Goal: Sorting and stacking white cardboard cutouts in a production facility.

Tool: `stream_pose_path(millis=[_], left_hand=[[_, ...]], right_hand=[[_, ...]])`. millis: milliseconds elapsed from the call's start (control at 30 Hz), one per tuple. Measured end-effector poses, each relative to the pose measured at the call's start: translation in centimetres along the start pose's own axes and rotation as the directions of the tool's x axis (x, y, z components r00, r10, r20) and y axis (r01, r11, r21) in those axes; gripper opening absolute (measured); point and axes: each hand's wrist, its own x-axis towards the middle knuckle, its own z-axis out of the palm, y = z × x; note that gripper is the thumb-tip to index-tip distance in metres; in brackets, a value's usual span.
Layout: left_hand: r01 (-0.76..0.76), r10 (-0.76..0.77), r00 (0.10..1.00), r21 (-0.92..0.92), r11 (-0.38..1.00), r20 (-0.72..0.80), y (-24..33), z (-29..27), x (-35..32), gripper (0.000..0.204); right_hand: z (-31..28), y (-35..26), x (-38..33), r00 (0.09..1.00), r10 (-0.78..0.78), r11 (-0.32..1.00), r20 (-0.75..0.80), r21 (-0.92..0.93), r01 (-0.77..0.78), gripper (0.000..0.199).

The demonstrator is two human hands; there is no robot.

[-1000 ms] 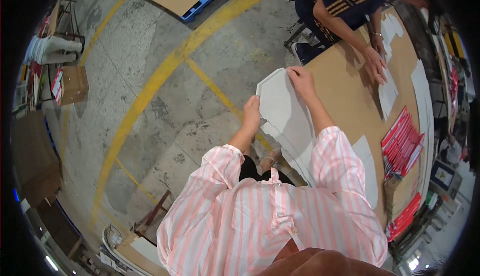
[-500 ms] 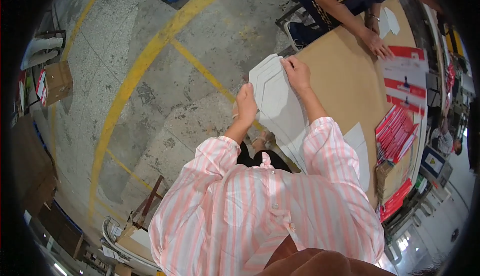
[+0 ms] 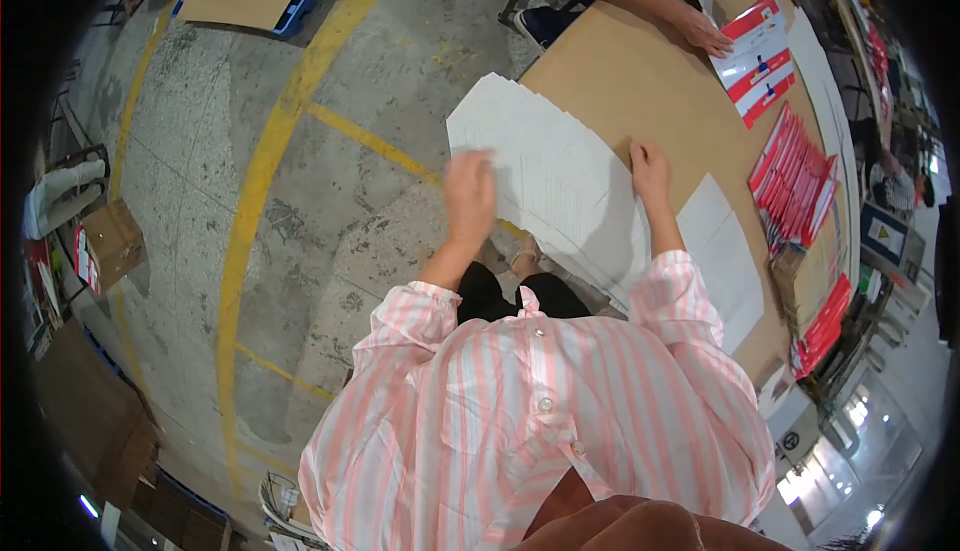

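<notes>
A fanned stack of white paper pieces (image 3: 560, 171), perhaps flat envelopes, lies along the near edge of the tan table and juts past it. My left hand (image 3: 470, 199) is at the stack's left edge, its fingers smeared by motion, so its grip is unclear. Just beyond the right side of the fan, my right hand (image 3: 651, 173) hovers over the tan surface, fingers curled together with nothing visible in them. More white pieces (image 3: 722, 261) lie to the right of my right forearm.
Across the table (image 3: 610, 71), a co-worker's hand (image 3: 705, 33) rests on a red-and-white printed sheet (image 3: 755, 61). Red folded packets (image 3: 790, 181) are piled at the right, with a second red bundle (image 3: 825, 326) nearer. A tan board on a blue pallet (image 3: 300, 1) stands far left.
The stack has gone from held between both hands to spread in a fan at the table edge. My right hand has come off it toward the right. The co-worker's printed sheet now lies flatter.
</notes>
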Motion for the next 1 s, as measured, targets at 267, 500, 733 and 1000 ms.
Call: stream_pose_path(millis=[267, 500, 733, 1000], left_hand=[[-0.200, 0.092, 0.935, 0.293, 0.935, 0.343, 2.1, 4.3, -0.2, 0.008], [0.172, -0.175, 0.943, 0.036, 0.984, 0.284, 1.0, 6.0, -0.5, 0.016], [0.458, -0.384, 0.873, -0.236, 0.857, 0.300, -1.7, 6.9, -1.3, 0.022], [0.772, -0.461, 0.625, -0.409, 0.487, 0.630, 1.9, 4.6, -2.5, 0.031]], right_hand=[[-0.1, 4.7, -6.5, 0.980, -0.071, 0.995, -0.188, 0.059, 0.084, 0.020], [0.6, 4.7, -5.0, 0.961, -0.168, 0.983, -0.218, 0.031, 0.179, 0.017], [2.1, 4.0, -5.5, 0.917, -0.239, 0.967, -0.319, 0.008, 0.254, 0.016], [-1.2, 6.2, -7.0, 0.907, -0.350, 0.926, -0.237, 0.058, 0.372, 0.028]])
